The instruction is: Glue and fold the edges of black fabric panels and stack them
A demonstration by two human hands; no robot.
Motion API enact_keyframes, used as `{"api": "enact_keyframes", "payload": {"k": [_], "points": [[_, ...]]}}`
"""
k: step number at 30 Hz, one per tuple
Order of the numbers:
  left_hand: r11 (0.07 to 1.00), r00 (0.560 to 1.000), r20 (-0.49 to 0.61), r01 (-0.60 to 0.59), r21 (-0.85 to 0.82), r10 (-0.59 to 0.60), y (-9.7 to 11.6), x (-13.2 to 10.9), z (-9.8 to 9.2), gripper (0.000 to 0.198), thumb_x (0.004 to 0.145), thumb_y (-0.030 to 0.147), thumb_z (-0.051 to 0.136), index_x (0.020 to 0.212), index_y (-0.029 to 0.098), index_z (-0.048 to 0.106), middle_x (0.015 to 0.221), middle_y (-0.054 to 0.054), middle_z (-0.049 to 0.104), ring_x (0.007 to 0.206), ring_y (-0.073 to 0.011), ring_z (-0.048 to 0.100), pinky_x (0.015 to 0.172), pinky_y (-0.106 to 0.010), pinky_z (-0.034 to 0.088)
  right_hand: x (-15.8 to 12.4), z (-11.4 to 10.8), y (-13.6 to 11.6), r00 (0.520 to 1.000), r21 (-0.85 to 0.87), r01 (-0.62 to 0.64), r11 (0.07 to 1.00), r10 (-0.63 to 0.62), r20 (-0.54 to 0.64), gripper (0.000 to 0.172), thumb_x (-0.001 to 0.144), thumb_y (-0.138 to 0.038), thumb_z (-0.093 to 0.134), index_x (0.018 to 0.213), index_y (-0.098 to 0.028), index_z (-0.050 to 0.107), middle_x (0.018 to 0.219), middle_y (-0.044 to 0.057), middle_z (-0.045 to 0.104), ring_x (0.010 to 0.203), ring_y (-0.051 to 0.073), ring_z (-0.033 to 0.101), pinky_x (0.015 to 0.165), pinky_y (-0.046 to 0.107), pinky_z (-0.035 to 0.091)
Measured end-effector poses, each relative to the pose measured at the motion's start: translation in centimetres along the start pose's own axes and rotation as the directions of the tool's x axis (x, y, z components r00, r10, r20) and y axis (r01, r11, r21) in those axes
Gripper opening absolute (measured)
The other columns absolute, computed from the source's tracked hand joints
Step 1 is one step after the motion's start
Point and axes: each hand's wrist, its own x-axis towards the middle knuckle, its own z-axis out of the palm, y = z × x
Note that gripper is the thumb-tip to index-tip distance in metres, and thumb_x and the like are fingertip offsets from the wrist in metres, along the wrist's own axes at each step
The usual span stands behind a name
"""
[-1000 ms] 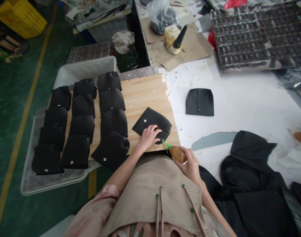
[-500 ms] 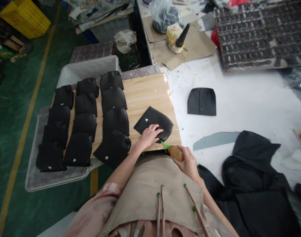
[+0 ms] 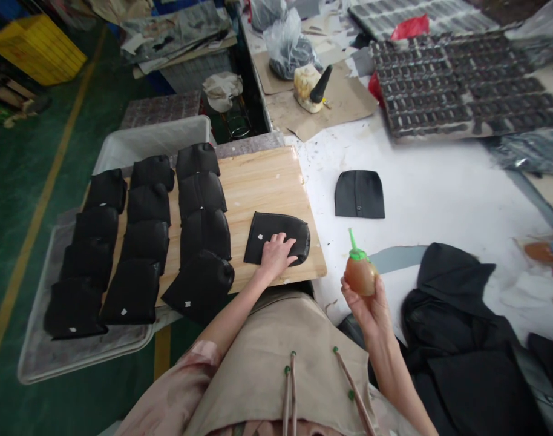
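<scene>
My left hand [image 3: 278, 253] lies with spread fingers on a black leather-like piece [image 3: 261, 233], flat on the wooden board [image 3: 258, 175]. That piece has a small white tag, and its curved right edge looks shiny. In my right hand [image 3: 366, 303] is a squeeze bottle [image 3: 360, 275] of amber liquid, its green nozzle pointing up and away from the piece. Another black piece [image 3: 359, 194] with a centre seam rests on the white table. Rows of similar black pieces [image 3: 204, 229] overlap on the left part of the board.
A white plastic bin [image 3: 153, 142] stands under the board's left side. Black material [image 3: 458, 327] is heaped at the right. Farther back are a dark moulded tray [image 3: 462, 85], a stained container with a black cone [image 3: 307, 88] and a plastic bag [image 3: 288, 48].
My right hand has lifted the bottle off the piece's edge and moved it right, turning the nozzle upward. The piece under my left hand has rotated so that it lies straighter.
</scene>
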Motion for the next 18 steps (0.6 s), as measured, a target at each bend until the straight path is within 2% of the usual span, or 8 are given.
{"api": "enact_keyframes", "payload": {"k": [2, 4, 6, 8, 12, 18], "points": [[0.999, 0.999, -0.013, 0.044, 0.001, -0.044, 0.8, 0.3, 0.2, 0.049, 0.087, 0.051, 0.063, 0.128, 0.026, 0.054, 0.123, -0.011, 0.051, 0.111, -0.0268, 0.052, 0.086, -0.036, 0.049, 0.0, 0.1, -0.6, 0.997, -0.058, 0.070, 0.996, -0.072, -0.030, 0.061, 0.086, -0.069, 0.046, 0.126, -0.023, 0.054, 0.107, 0.013, 0.067, 0.078, 0.025, 0.065, 0.058, 0.038, 0.054], [0.998, 0.998, -0.004, 0.061, -0.014, -0.061, 1.1, 0.5, 0.3, 0.051, 0.088, 0.055, 0.059, 0.129, 0.025, 0.053, 0.118, -0.011, 0.050, 0.106, -0.0253, 0.055, 0.083, -0.034, 0.050, -0.4, 0.3, -0.8, 0.982, -0.185, 0.137, 0.973, -0.158, -0.106, 0.061, 0.082, -0.063, 0.060, 0.126, -0.021, 0.054, 0.108, 0.013, 0.066, 0.076, 0.024, 0.064, 0.054, 0.034, 0.052], [0.998, 0.999, 0.013, 0.050, -0.041, -0.050, 1.1, 0.5, 0.4, 0.051, 0.088, 0.054, 0.059, 0.129, 0.025, 0.052, 0.118, -0.009, 0.050, 0.103, -0.0230, 0.058, 0.081, -0.031, 0.050, -1.0, 0.4, -0.4, 0.961, -0.315, 0.155, 0.936, -0.217, -0.173, 0.061, 0.075, -0.052, 0.075, 0.122, -0.019, 0.055, 0.107, 0.012, 0.067, 0.078, 0.023, 0.064, 0.056, 0.031, 0.052], [0.997, 0.999, 0.015, 0.033, -0.064, -0.032, 0.9, 0.5, 0.4, 0.051, 0.088, 0.052, 0.061, 0.130, 0.025, 0.051, 0.117, -0.008, 0.049, 0.101, -0.0209, 0.059, 0.080, -0.029, 0.050, -1.6, 0.3, 0.6, 0.950, -0.415, 0.145, 0.898, -0.244, -0.196, 0.061, 0.071, -0.047, 0.080, 0.119, -0.018, 0.056, 0.105, 0.010, 0.067, 0.083, 0.024, 0.064, 0.063, 0.034, 0.055], [0.998, 0.999, -0.003, 0.035, -0.059, -0.035, 0.8, 0.5, 0.5, 0.049, 0.088, 0.049, 0.063, 0.128, 0.024, 0.051, 0.116, -0.008, 0.049, 0.101, -0.0205, 0.060, 0.081, -0.029, 0.051, -2.4, -0.1, 2.9, 0.941, -0.614, 0.166, 0.771, -0.311, -0.136, 0.059, 0.073, -0.049, 0.078, 0.119, -0.020, 0.057, 0.113, 0.010, 0.064, 0.091, 0.025, 0.063, 0.074, 0.038, 0.054], [0.997, 0.999, -0.009, 0.039, -0.063, -0.040, 0.9, 0.4, 0.6, 0.047, 0.088, 0.049, 0.062, 0.127, 0.024, 0.052, 0.116, -0.008, 0.050, 0.101, -0.0208, 0.060, 0.081, -0.030, 0.051, -2.3, -0.2, 3.9, 0.896, -0.792, 0.305, 0.529, -0.442, 0.049, 0.053, 0.082, -0.051, 0.070, 0.122, -0.020, 0.055, 0.104, 0.008, 0.061, 0.075, 0.019, 0.057, 0.063, 0.034, 0.050]]}}
